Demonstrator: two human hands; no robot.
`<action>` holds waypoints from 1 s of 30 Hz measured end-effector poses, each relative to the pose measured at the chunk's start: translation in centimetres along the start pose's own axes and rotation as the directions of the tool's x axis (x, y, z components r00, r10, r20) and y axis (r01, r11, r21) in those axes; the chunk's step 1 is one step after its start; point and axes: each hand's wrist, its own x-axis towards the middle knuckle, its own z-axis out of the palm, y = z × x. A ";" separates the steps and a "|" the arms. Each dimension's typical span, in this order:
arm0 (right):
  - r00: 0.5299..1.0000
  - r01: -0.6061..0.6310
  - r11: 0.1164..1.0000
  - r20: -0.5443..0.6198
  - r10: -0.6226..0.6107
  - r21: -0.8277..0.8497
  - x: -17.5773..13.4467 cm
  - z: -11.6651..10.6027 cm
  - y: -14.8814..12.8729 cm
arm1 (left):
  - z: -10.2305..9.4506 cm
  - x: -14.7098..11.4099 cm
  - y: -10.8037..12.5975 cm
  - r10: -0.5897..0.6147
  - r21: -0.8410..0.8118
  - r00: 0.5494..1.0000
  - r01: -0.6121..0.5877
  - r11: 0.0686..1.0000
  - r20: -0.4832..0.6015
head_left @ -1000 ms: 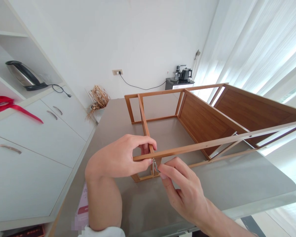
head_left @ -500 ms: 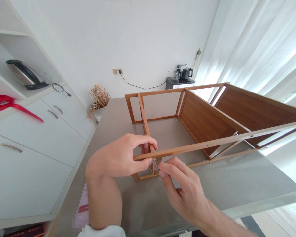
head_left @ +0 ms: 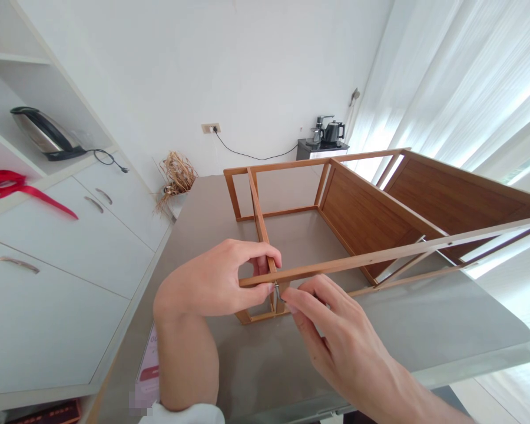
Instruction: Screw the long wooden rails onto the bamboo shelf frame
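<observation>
A wooden shelf rack (head_left: 331, 268) lies on its side, with slatted panels at its right end. My left hand (head_left: 216, 280) is closed around the end of its near rail, where a crossbar (head_left: 257, 206) meets it; the thumb is below and the fingers are over the far side. At that joint a small bent metal hex key (head_left: 278, 291) points into the rail's near face. Its free end is pinched between thumb and forefinger of my right hand (head_left: 344, 330), which covers most of that end. The screw head is too small to make out.
The rack rests on a grey-brown table (head_left: 247, 365). A pink-and-white printed sheet (head_left: 149, 368) lies by my left forearm. White cabinets (head_left: 57, 282) stand at left, with a kettle (head_left: 44, 134) on a shelf. Dried flowers (head_left: 176, 176) stand beyond the table; a curtain (head_left: 468, 76) hangs at right.
My right hand has rolled slightly and shifted a little right, turning the hex key's free end. The left hand and the rack stay where they were.
</observation>
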 end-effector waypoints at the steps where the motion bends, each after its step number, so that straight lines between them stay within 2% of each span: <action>1: 1.000 -0.004 1.000 0.001 0.004 0.007 0.0 0.0 0.0 | 0.0 0.0 0.0 0.002 -0.002 1.000 -0.002 1.000 0.000; 5: 1.000 -0.027 0.998 -0.005 0.027 0.063 -0.2 0.7 0.3 | 0.0 0.0 0.0 0.005 -0.001 1.000 -0.005 1.000 0.000; 8: 0.996 -0.088 0.982 0.025 0.085 0.168 -0.5 1.7 0.4 | 0.0 0.0 0.1 -0.001 0.004 1.000 0.001 1.000 0.002; 11: 0.983 -0.181 0.926 0.077 0.164 0.331 -0.7 2.8 0.2 | -0.1 0.0 0.2 -0.014 0.012 1.000 0.014 1.000 0.015; 14: 0.976 -0.216 0.865 0.069 0.208 0.453 -0.6 3.7 -0.1 | -0.1 0.0 0.3 -0.022 0.016 1.000 0.022 1.000 0.018; 24: 0.973 -0.193 0.803 0.002 0.232 0.564 -0.9 4.6 -0.4 | -0.2 0.0 0.3 -0.040 0.008 0.999 0.040 0.999 0.020; 28: 0.976 -0.152 0.825 -0.047 0.211 0.544 -1.0 5.2 0.0 | -0.2 0.0 0.3 -0.026 0.012 0.999 0.026 1.000 0.021; 30: 0.982 -0.079 0.864 -0.109 0.153 0.497 -1.1 5.7 0.4 | -0.2 0.0 0.3 -0.021 0.018 1.000 0.020 1.000 0.018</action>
